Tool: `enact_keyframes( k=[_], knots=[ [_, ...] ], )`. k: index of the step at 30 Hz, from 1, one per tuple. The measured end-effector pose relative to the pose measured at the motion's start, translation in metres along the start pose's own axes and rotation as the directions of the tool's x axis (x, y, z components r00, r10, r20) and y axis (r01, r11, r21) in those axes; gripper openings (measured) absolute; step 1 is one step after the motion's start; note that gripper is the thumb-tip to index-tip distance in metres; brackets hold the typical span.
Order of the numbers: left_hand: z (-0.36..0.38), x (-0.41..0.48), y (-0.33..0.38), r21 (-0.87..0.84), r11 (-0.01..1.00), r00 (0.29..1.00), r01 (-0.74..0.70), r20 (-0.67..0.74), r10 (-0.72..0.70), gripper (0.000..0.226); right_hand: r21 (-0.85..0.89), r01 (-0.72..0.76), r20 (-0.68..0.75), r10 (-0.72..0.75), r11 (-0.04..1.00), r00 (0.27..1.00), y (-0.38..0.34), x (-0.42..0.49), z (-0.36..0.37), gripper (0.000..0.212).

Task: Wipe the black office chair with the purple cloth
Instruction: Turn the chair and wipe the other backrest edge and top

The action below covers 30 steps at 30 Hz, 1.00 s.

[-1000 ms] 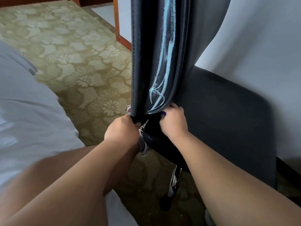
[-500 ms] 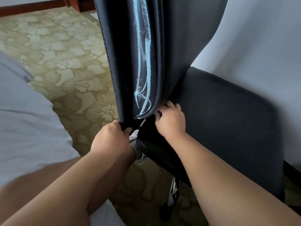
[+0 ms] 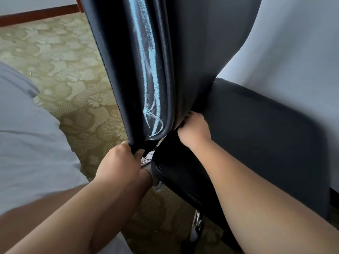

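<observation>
The black office chair fills the middle of the view, its backrest (image 3: 192,52) upright and seen from the side, its seat (image 3: 256,143) to the right. Light blue chalk scribbles (image 3: 152,88) run down the backrest's side panel. My left hand (image 3: 119,162) grips the backrest's bottom corner. My right hand (image 3: 196,131) sits in the crease between backrest and seat with its fingers curled in. The purple cloth is almost wholly hidden inside that hand; only a dark sliver shows at the thumb.
A grey bed sheet (image 3: 27,143) lies at the left. A patterned green carpet (image 3: 64,61) covers the floor, with a wooden skirting (image 3: 36,15) at the back. A pale wall (image 3: 293,52) stands right behind the chair. The chrome chair base (image 3: 198,222) shows under the seat.
The backrest and both hands have shifted left and slightly down in the view. Both hands keep their hold in the same places on the chair.
</observation>
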<state>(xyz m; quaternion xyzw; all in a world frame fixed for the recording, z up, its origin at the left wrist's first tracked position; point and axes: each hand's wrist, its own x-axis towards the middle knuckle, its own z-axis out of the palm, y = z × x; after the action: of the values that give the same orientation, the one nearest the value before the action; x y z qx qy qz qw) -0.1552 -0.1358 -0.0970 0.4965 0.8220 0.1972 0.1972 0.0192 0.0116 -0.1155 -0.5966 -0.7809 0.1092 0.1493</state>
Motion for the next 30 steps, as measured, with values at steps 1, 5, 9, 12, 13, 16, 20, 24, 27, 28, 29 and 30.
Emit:
enact_keyframes(
  k=[1,5,9,12,13,16,20,24,27,28,29,30],
  knots=[
    [0.0,0.0,0.0,0.001,1.0,1.0,0.004,0.004,-0.004,0.021,0.004,0.039,0.003,-0.039,0.999,0.999,-0.004,-0.01,0.001,0.024],
    [-0.001,-0.001,0.0,0.005,1.0,1.0,0.015,0.024,-0.015,0.026,0.063,0.188,-0.029,-0.186,0.98,0.982,-0.026,-0.058,0.008,0.019],
    [-0.003,-0.004,0.001,-0.003,1.0,1.0,0.019,0.019,-0.019,0.026,0.063,0.32,0.025,-0.322,0.945,0.946,-0.026,-0.076,0.008,0.011],
    [-0.004,-0.008,0.003,-0.009,1.0,1.0,0.001,0.012,-0.001,0.026,0.035,0.35,-0.032,-0.349,0.936,0.937,-0.012,-0.053,0.003,0.012],
    [-0.004,-0.009,0.003,-0.014,1.0,1.0,-0.006,0.007,0.007,0.026,-0.013,0.33,-0.045,-0.33,0.944,0.943,-0.007,-0.04,0.002,0.012],
    [-0.005,-0.014,0.005,-0.045,0.999,0.999,-0.031,-0.024,0.03,0.021,-0.117,0.167,0.03,-0.165,0.979,0.986,0.012,0.006,-0.004,0.028],
    [-0.006,-0.016,0.006,-0.054,0.998,0.999,-0.039,-0.024,0.038,0.018,-0.006,-0.188,-0.005,0.188,0.982,0.982,0.035,0.053,-0.012,0.033],
    [-0.006,-0.013,0.006,-0.054,0.998,0.999,-0.032,-0.02,0.031,0.017,0.096,-0.31,-0.015,0.313,0.946,0.95,0.034,0.067,-0.017,0.03],
    [-0.005,-0.012,0.007,-0.057,0.998,1.0,-0.022,-0.012,0.022,0.016,0.089,-0.265,-0.076,0.272,0.96,0.959,0.023,0.046,-0.009,0.029],
    [-0.005,-0.012,0.007,-0.055,0.998,1.0,-0.02,-0.014,0.02,0.017,0.082,-0.247,-0.083,0.254,0.966,0.964,0.02,0.037,-0.006,0.029],
    [-0.006,-0.011,0.008,-0.051,0.999,1.0,-0.016,-0.01,0.016,0.017,0.076,-0.231,-0.079,0.237,0.97,0.968,0.015,0.028,-0.004,0.029],
    [-0.006,-0.011,0.008,-0.045,0.999,1.0,-0.009,0.0,0.009,0.018,0.071,-0.217,-0.071,0.222,0.974,0.973,0.009,0.019,-0.003,0.029]
  ],
)
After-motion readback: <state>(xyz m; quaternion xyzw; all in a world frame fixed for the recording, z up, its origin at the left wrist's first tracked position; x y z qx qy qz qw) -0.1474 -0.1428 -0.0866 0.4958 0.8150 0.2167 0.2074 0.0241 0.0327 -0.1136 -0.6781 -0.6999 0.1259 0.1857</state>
